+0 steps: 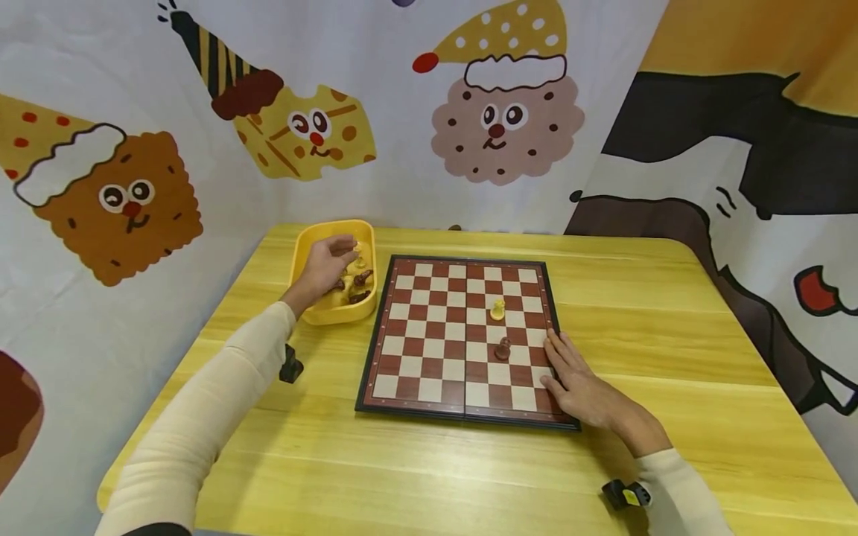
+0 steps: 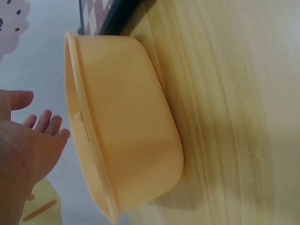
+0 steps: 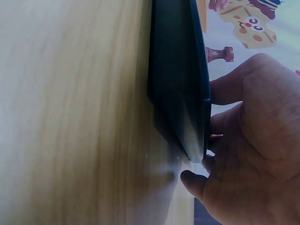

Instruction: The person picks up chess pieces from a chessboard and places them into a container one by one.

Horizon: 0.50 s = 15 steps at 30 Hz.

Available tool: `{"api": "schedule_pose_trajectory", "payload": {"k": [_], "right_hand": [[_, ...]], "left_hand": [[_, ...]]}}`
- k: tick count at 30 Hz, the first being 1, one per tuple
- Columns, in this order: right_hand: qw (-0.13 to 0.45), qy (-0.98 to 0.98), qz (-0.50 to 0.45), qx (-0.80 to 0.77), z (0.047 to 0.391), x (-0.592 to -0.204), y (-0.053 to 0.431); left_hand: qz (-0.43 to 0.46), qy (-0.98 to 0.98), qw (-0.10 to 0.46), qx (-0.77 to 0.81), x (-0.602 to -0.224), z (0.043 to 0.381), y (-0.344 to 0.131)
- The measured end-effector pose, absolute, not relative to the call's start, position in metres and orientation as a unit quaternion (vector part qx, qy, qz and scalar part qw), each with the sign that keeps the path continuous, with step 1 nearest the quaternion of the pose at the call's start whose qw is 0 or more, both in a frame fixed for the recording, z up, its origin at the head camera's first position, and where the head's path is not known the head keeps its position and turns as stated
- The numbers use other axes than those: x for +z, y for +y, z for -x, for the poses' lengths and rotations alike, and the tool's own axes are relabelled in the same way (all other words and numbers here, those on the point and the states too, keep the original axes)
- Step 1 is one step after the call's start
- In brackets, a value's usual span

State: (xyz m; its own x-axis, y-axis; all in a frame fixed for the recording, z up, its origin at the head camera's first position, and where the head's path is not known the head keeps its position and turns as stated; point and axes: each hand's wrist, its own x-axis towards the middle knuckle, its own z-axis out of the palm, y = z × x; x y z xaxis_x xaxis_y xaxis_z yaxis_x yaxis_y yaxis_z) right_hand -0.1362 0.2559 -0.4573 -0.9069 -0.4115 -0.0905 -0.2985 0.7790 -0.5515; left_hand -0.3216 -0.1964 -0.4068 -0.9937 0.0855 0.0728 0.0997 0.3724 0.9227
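In the head view my left hand (image 1: pixel 325 265) hovers over a yellow plastic tub (image 1: pixel 302 316), its fingers loosely bent with nothing seen between them. Dark brown chess pieces (image 1: pixel 363 278) and a pale yellow one (image 1: pixel 360 260) lie inside the tub; my hand hides part of them. The left wrist view shows that same hand (image 2: pixel 35 145) above the tub's rim. My right hand (image 1: pixel 582 387) rests on the right edge of a red and white chessboard (image 1: pixel 429 327), fingers spread. On the board's right half stand a pale yellow piece (image 1: pixel 497 310) and a brown rook (image 3: pixel 218 54).
The board lies on a yellow wood-grain table (image 1: pixel 322 461), with the tub beside its far left corner. A cloth with cartoon prints (image 1: pixel 402 193) hangs behind the table. Small black devices (image 1: pixel 291 366) sit at both wrists.
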Motion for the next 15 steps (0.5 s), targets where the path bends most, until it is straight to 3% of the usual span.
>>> {"api": "schedule_pose_trajectory", "payload": {"k": [15], "right_hand": [[0.105, 0.944, 0.194, -0.246, 0.138, -0.454, 0.256]], "left_hand": [[0.137, -0.757, -0.028, -0.638, -0.397, 0.28, -0.146]]}}
